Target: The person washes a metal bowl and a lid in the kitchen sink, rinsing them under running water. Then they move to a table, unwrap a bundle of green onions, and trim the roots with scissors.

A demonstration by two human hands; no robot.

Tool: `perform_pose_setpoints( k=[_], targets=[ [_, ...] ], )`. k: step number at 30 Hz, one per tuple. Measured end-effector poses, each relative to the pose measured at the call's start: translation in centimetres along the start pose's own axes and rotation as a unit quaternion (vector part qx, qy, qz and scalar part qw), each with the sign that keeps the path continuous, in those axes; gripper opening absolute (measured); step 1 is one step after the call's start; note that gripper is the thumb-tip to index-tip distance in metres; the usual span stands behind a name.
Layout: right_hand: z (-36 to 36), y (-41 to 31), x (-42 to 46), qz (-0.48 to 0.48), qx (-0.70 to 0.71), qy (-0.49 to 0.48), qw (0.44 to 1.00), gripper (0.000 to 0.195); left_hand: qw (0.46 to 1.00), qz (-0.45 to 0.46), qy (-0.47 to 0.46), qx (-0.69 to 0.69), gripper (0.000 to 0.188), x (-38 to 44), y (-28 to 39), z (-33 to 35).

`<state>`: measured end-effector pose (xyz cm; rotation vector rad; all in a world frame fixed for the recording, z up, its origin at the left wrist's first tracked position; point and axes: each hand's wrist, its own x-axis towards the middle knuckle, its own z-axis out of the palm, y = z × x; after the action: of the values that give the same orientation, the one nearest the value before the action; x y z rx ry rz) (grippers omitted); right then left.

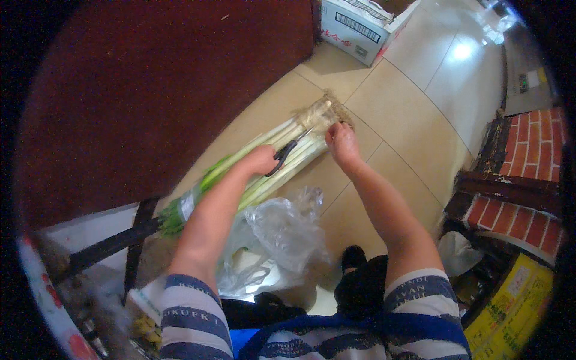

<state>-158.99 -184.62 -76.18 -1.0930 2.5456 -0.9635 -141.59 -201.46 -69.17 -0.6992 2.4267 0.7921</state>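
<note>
A long bundle of scallions [274, 180] lies slantwise on the tiled floor, white stalks and brown roots [335, 105] pointing away from me. A pale band [310, 117] wraps the stalks near the roots, and a silvery band [187, 204] circles the green leaves. My left hand [261, 159] grips black-handled scissors [284, 156]; their blades lie over the stalks beside the pale band. At the right edge of the root end is my right hand [344, 141], fingers curled in. Whether it pinches anything is hidden.
A crumpled clear plastic bag [288, 229] lies near my feet. Dark red furniture panel [171, 90] rises on the left. A white carton [355, 31] stands beyond the roots. On the right are a brick-patterned structure [533, 144] and a yellow box [508, 310].
</note>
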Motion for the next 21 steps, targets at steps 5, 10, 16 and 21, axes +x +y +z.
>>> perform_pose_setpoints(
  k=[5,10,16,21],
  targets=[
    [0.5,0.1,-0.4,0.005,0.035,0.028,0.999,0.013,1.0,0.014,0.005,0.022,0.039,2.0,0.3,0.6],
    [0.6,0.8,-0.2,0.019,0.023,-0.013,0.999,0.012,0.999,0.016,0.016,0.031,0.036,2.0,1.2,1.1],
    [0.5,0.3,-0.1,0.013,0.039,-0.01,0.999,0.009,0.999,0.02,0.021,-0.031,0.033,1.4,0.9,2.1],
    [0.4,1.0,-0.2,0.018,0.042,0.014,0.999,0.007,0.998,0.014,-0.053,0.023,0.046,2.8,3.1,0.1]
  ],
)
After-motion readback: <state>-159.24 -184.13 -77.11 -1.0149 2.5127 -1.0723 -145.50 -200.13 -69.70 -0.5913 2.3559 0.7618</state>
